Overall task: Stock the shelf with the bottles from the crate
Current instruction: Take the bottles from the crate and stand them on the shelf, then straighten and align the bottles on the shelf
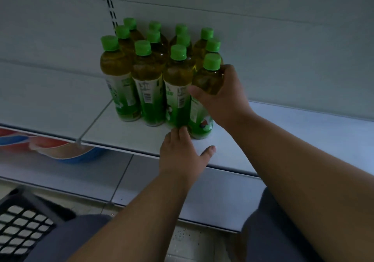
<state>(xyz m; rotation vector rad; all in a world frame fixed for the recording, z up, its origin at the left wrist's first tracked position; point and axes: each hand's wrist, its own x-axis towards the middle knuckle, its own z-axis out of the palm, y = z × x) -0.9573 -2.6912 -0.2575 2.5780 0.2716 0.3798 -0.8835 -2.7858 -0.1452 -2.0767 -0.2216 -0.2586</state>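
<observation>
Several green-capped bottles [147, 83] of amber drink with green labels stand in rows on the white shelf [283, 132]. My right hand [222, 98] grips the front-right bottle [206, 83] around its upper body, thumb on the near side. That bottle stands on the shelf, touching its neighbour. My left hand [182, 154] rests flat at the shelf's front edge with straight fingers, fingertips touching the base of the third front-row bottle [177, 91]. The black crate [22, 223] sits at the lower left, and its contents are not visible.
The shelf runs bare to the right of the bottles. A lower white shelf [81, 176] lies beneath. A blue and orange price strip [50, 146] hangs under the left shelf section. My knees in dark trousers show at the bottom.
</observation>
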